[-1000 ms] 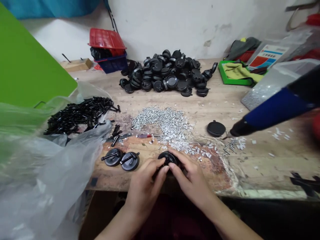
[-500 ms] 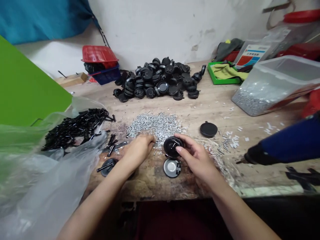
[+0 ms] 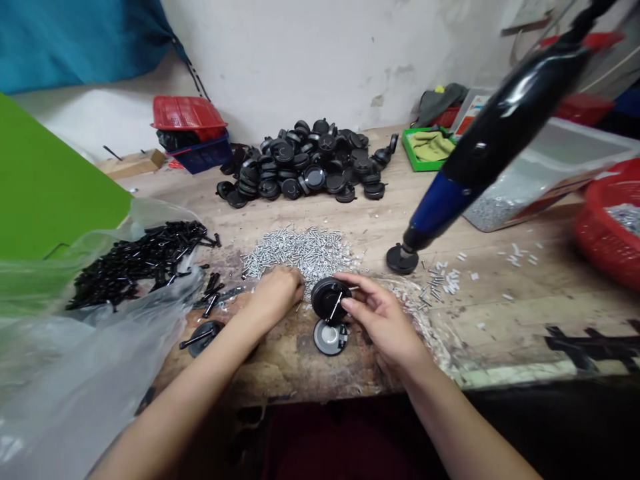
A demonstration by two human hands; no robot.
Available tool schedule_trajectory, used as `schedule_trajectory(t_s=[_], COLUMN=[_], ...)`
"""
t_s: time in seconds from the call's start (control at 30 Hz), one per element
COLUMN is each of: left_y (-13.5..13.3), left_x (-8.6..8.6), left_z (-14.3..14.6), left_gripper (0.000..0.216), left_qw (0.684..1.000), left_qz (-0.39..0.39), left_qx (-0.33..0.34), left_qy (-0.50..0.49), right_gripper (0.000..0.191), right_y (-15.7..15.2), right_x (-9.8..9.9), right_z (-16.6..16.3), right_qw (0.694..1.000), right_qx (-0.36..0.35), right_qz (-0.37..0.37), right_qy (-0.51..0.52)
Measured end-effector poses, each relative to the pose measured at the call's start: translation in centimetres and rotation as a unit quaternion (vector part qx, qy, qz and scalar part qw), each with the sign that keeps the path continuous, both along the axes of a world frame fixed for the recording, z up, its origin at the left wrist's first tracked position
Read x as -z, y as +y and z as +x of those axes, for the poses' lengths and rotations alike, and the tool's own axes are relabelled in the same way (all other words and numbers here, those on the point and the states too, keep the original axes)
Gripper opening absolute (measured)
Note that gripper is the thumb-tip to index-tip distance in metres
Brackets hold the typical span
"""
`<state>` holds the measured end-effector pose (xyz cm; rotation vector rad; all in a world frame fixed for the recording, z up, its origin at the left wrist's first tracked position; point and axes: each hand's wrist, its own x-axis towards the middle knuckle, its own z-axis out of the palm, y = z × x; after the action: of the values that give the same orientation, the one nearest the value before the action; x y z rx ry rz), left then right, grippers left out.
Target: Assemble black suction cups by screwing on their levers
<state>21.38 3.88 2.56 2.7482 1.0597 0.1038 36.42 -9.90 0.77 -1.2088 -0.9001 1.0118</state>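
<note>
My right hand [image 3: 377, 313] holds a round black plastic part [image 3: 329, 298] tilted on edge, fingers curled round its rim. Just below it a second round part [image 3: 330, 337] with a pale centre lies flat on the wooden bench [image 3: 500, 313]. My left hand [image 3: 274, 293] rests with fingers closed at the near edge of a heap of small silver screws [image 3: 300, 250]; what it pinches is hidden. A finished black disc with a lever [image 3: 203, 335] lies left of my left forearm.
A blue-and-black power screwdriver [image 3: 480, 143] hangs over a black disc [image 3: 401, 260]. At the back lies a pile of black round parts [image 3: 305, 167]. Black pins [image 3: 140, 257] spill from a plastic bag at left. A clear tub [image 3: 540, 180] and red basket [image 3: 610, 223] stand right.
My hands parted; the left reached to the screw heap while the right lifted one black part off the other. The hanging screwdriver swung up and left over the lone disc.
</note>
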Motion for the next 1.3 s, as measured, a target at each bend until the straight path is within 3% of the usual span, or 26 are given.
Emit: schedule_trajectory(t_s=[0.1,0.13,0.2,0.3,0.5,0.97,1.17,1.3], left_y=[-1.9,-2.8,-4.8,-6.9,-7.1,-7.1,-7.5,-8.3], left_x=[-1.4,-1.8,-2.6,-2.9,-2.2,-2.5,-2.5,-3.0], left_z=[-0.9,-1.2,-1.5,-1.3,-1.6,-3.2,-3.5,-3.2], left_gripper=[0.011,0.011,0.006,0.006,0.012,0.011,0.013,0.012], left_qw=[0.994,0.983,0.951,0.925,0.911,0.92,0.919,0.922], left_qz=[0.009,0.006,-0.007,-0.01,0.001,0.011,0.009,0.018], left_qx=[-0.025,-0.029,-0.007,0.029,0.047,0.082,0.097,0.072], left_qy=[-0.103,-0.184,-0.309,-0.379,-0.41,-0.382,-0.382,-0.381], right_gripper=[0.034,0.034,0.035,0.037,0.039,0.047,0.047,0.047], right_y=[-0.1,-0.2,-0.3,-0.4,-0.8,-0.7,-0.4,-0.4], right_x=[0.1,0.1,0.1,-0.2,-1.6,-4.4,-4.7,-4.5], right_z=[-0.2,-0.3,-0.5,-0.9,-1.3,0.0,0.9,0.8], right_qw=[0.999,0.999,0.999,1.0,0.994,0.954,0.947,0.952], right_qx=[0.002,0.0,-0.009,-0.022,-0.036,-0.139,-0.189,-0.203], right_qz=[0.004,0.007,0.009,0.015,0.042,0.059,0.053,0.051], right_qy=[0.051,0.052,0.042,0.007,-0.092,-0.258,-0.255,-0.224])
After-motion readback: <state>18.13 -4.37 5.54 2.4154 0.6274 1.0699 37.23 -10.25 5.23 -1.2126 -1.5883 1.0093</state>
